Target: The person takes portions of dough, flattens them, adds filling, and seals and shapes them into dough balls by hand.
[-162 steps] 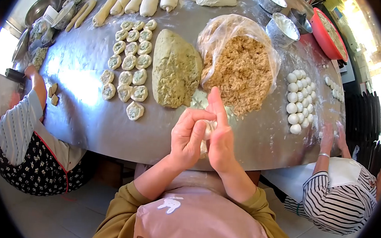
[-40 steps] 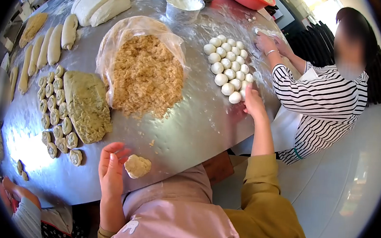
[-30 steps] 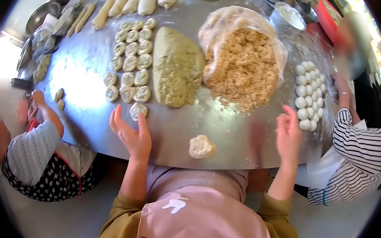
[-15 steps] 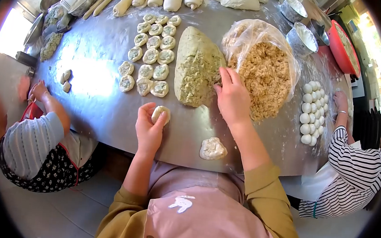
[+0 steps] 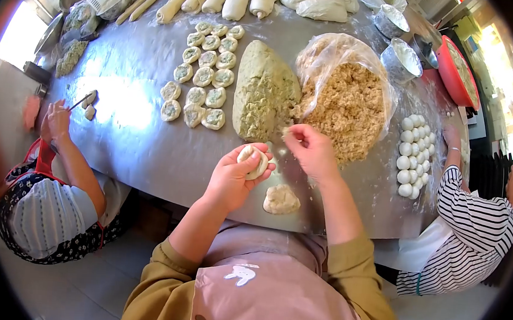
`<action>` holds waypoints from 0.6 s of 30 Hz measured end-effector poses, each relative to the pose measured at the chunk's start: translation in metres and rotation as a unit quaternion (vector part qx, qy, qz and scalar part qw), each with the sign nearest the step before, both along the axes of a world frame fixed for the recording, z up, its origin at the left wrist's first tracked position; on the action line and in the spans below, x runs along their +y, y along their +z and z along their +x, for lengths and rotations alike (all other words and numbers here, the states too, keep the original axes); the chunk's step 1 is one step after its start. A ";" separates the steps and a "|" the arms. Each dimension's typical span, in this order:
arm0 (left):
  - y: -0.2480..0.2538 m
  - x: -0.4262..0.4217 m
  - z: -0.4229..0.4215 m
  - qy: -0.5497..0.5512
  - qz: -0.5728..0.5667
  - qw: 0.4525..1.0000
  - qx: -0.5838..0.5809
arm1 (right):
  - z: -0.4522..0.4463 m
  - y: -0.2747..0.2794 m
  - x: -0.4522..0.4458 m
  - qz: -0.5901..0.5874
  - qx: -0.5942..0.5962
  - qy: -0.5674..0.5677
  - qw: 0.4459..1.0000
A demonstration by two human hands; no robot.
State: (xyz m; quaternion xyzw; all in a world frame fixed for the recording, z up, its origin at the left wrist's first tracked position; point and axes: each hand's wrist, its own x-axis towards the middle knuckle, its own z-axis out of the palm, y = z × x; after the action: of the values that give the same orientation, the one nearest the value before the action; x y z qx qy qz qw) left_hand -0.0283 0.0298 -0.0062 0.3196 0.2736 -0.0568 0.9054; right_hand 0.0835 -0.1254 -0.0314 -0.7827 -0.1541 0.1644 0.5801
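My left hand [image 5: 231,179] is closed around a small round dough piece [image 5: 253,161], its thumb lying on top. Just to the right, my right hand [image 5: 313,153] pinches a small bit of greenish filling [image 5: 286,132] between thumb and fingertips, above the table. Behind my hands lies a large mound of greenish filling [image 5: 265,95], beside a plastic bag of brown crumbly filling [image 5: 356,101]. A pale lump of dough [image 5: 281,200] rests near the front edge. Several round filled dough pieces [image 5: 204,76] stand in rows to the left of the green mound.
The metal table [image 5: 149,164] holds white balls [image 5: 415,153] at right, dough rolls [image 5: 238,0] and a big dough mass [image 5: 321,0] at the back, and metal bowls [image 5: 401,58]. A red basin [image 5: 457,73] stands back right. Co-workers are at left [image 5: 54,205] and right [image 5: 468,240].
My left hand has taken up the nearest round dough piece and moved right with it. My right hand has drawn back from the green mound with a bit of filling. The left co-worker now holds a thin tool.
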 end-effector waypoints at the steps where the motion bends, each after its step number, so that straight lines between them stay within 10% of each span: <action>1: -0.002 -0.004 0.000 0.001 0.006 1.000 0.005 | -0.006 0.004 -0.007 0.081 0.097 0.004 0.992; 4: -0.019 -0.015 0.007 0.031 -0.034 0.999 -0.018 | -0.028 0.025 -0.019 0.240 0.270 0.017 0.932; 11: -0.010 -0.039 0.020 0.000 -0.056 0.995 -0.078 | -0.057 0.027 0.000 -0.008 -0.194 -0.042 0.980; 18: -0.011 -0.028 0.014 -0.015 -0.055 0.998 -0.034 | -0.008 0.025 -0.072 -0.152 -0.280 -0.221 0.922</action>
State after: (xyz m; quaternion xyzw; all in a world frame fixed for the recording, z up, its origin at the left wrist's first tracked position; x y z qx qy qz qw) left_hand -0.0146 0.0014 -0.0172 0.2756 0.2341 -0.0745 0.9293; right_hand 0.0754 -0.1977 -0.0064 -0.8897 -0.1071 -0.1725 0.4089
